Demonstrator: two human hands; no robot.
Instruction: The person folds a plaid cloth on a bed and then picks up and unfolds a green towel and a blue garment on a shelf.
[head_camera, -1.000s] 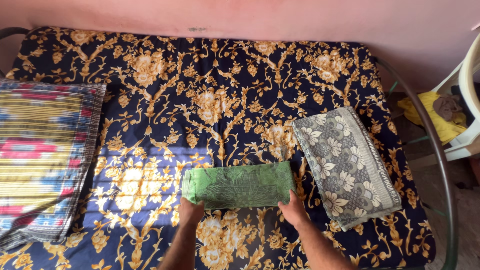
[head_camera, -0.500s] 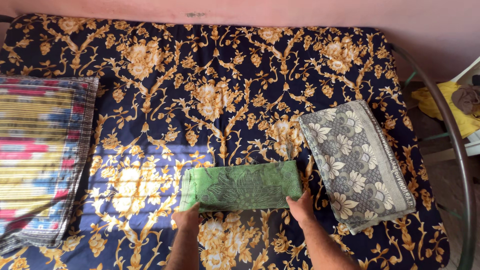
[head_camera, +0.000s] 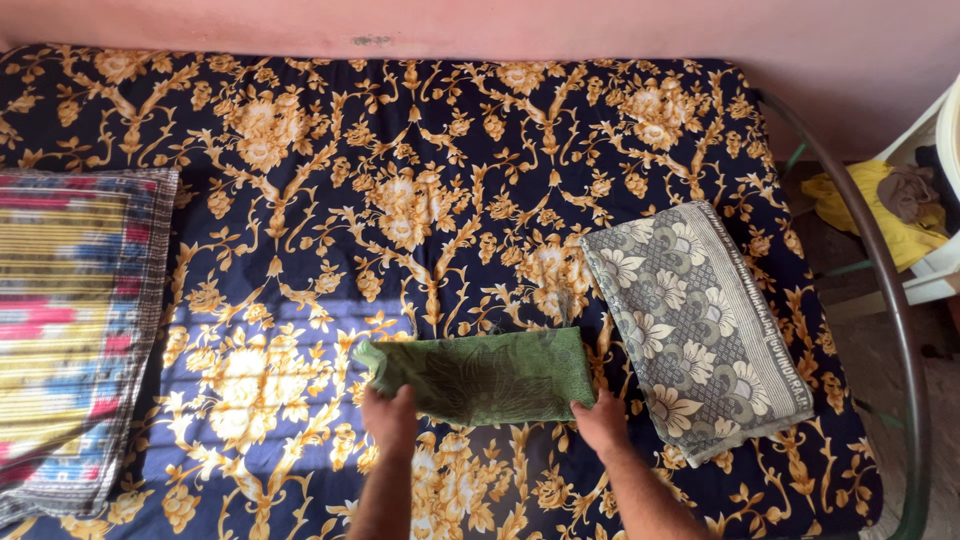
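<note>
A folded green patterned cloth (head_camera: 485, 375) lies on the dark blue bedsheet with gold flowers (head_camera: 400, 180), near the bed's front edge. My left hand (head_camera: 390, 420) grips the cloth's left end, which is lifted and curled up off the sheet. My right hand (head_camera: 600, 420) holds the cloth's lower right corner. Just right of the green cloth lies a folded grey cloth with a cream flower pattern (head_camera: 695, 325), slanted on the bed.
A striped pillow in red, yellow and blue (head_camera: 70, 320) lies at the bed's left side. A curved metal bed rail (head_camera: 880, 270) runs along the right. Beyond it stands a white plastic chair (head_camera: 940, 260) with yellow and brown cloths (head_camera: 880, 205). A pink wall is behind.
My left hand has taken hold of the green cloth's left end and lifted it, so the cloth looks shorter. My right hand stays at the right corner. The view shifted slightly.
</note>
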